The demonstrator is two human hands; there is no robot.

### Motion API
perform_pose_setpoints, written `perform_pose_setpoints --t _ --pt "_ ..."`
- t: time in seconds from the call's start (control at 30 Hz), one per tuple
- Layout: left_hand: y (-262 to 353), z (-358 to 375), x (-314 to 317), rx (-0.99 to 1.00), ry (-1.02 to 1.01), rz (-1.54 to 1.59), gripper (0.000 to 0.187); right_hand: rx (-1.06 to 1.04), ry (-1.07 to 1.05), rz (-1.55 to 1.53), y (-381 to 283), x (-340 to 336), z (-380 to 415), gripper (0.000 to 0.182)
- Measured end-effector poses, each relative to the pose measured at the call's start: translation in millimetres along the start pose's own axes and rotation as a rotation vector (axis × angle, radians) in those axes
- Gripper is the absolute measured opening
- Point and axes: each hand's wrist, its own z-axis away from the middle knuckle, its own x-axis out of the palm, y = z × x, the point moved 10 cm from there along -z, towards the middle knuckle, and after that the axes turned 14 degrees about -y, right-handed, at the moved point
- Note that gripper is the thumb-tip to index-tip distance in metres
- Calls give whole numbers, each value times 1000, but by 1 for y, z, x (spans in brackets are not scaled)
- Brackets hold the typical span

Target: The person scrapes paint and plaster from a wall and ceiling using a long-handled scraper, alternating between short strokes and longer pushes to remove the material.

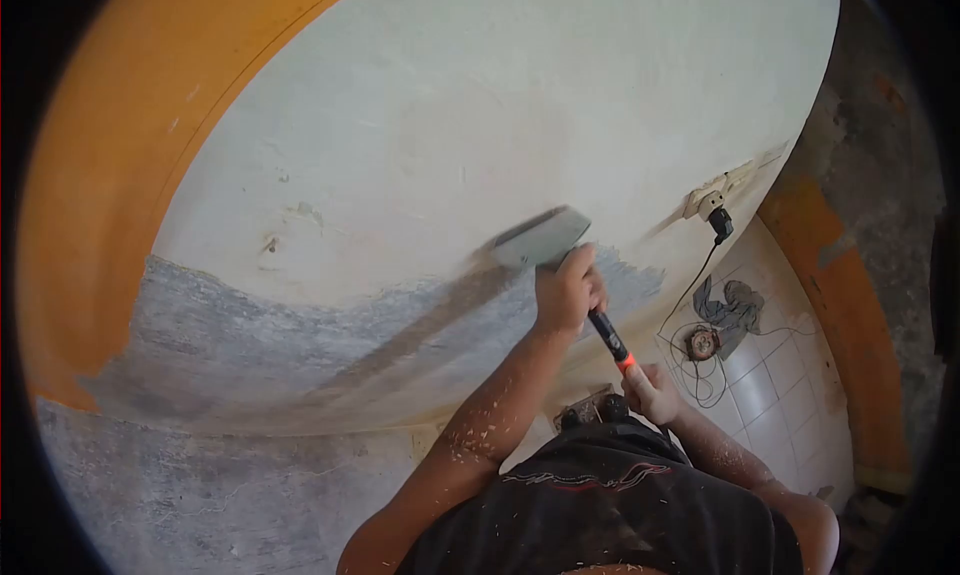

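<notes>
A long-handled wall scraper [543, 238] lies with its wide, pale head against the white part of the wall [470, 145], just above the ragged edge of the paint. My left hand [570, 290] wraps round the handle close below the head. Lower down, my right hand [652, 393] grips the black handle near its end, by an orange band. Under the head, grey bare plaster [400, 340] shows where the white coat stops. Pale flakes are stuck to both forearms. The blade's edge cannot be made out.
A black plug [720, 223] sits in a wall socket [712, 200] at the right. Its cord runs down to a coiled cable on the tiled floor [755, 395], beside a grey cloth [733, 310] and a small round object [702, 343]. An orange wall [100, 175] borders the left.
</notes>
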Motion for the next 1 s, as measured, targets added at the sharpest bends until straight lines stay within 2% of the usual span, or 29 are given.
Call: perform_pose_setpoints --t 0.1,0.17,0.23,0.37,0.5,0.57,0.63,0.77,0.83,0.9,1.0 --pt "6 1 6 28 -32 -18 28 -1 -30 -84 5 -1 -1 46" --pt "-14 8 -10 30 0 8 29 40 -23 -12 16 -6 6 47" --pt "-36 12 -24 -70 96 79 29 73 30 156 21 -11 7 48" --pt "-21 1 -9 -28 42 19 29 84 -12 -52 24 -10 4 47" --pt "-33 10 -21 -34 65 62 30 124 -26 -8 18 -5 13 47" --pt "-46 8 -29 -59 81 108 29 136 7 121 14 -12 15 46" --pt "-33 10 -20 -57 87 44 28 165 17 109 17 -12 16 46" --pt "-13 2 -2 -4 -5 -22 29 74 -38 -25 11 -7 7 48" --pt "-22 10 -15 6 35 -9 29 104 -42 12 25 -9 9 49" --pt "-40 16 -29 -65 96 82 29 38 -18 133 28 -10 6 51" --pt "-27 4 -16 -40 68 25 28 32 1 60 11 -12 4 50"
